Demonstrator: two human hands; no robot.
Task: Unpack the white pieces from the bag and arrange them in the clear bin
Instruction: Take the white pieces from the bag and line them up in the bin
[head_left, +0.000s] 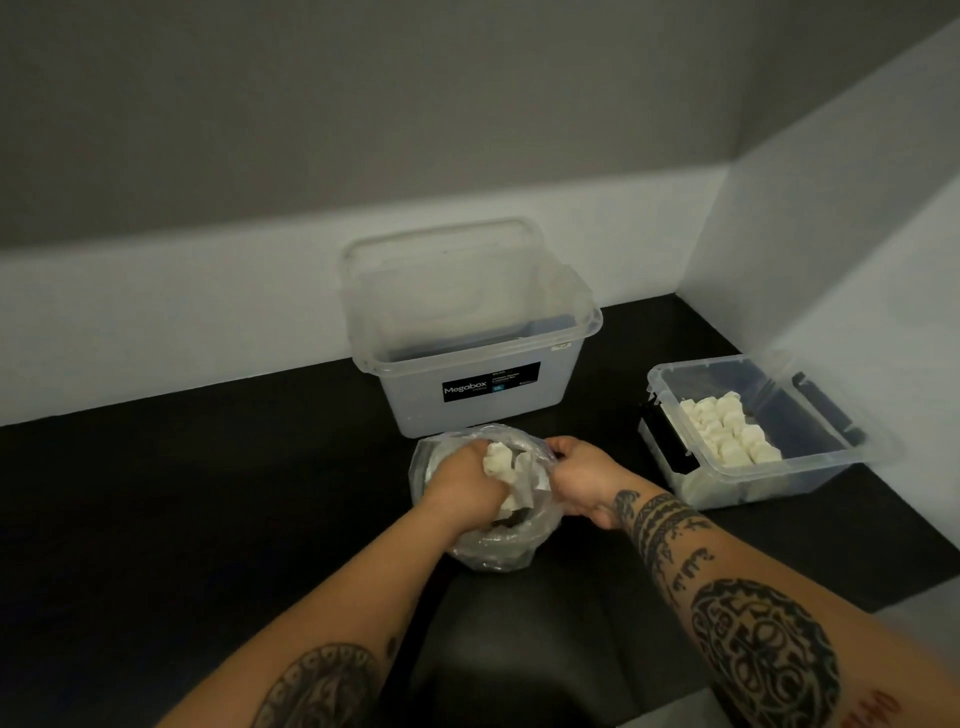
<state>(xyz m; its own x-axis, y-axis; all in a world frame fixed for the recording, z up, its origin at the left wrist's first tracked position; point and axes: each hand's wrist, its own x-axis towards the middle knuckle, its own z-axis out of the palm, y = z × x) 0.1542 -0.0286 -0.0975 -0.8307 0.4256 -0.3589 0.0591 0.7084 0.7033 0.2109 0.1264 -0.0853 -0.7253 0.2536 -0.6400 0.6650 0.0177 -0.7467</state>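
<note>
The white pieces (500, 460) are small, chunky, matte blocks with soft edges. A few of them sit bunched in the left grip (467, 480), whose fingers are curled round them inside the open mouth of the bag (493, 545). The bag is thin, crinkled, see-through plastic, slumped into a rounded pouch on the black table (182, 493), and more white pieces show through just right of and below the left grip. The right grip (576, 480) lies just right of the left one, touching the bag's right edge; its fingers pinch the rolled plastic rim and hold the mouth apart.

Well to the right of the right grip stands the clear bin (753, 486), low and rectangular with rounded corners and smooth transparent walls. In it more white pieces lie packed side by side in neat rows that run along its middle; a dark strip shows at its left end.

Beyond both grips, near the bag, is a taller frosted plastic box (467, 410) with a black label reading "Megabox"; nothing can be made out in it. Behind it a clear lid (441, 260) stands upright against the pale wall (156, 322).
</note>
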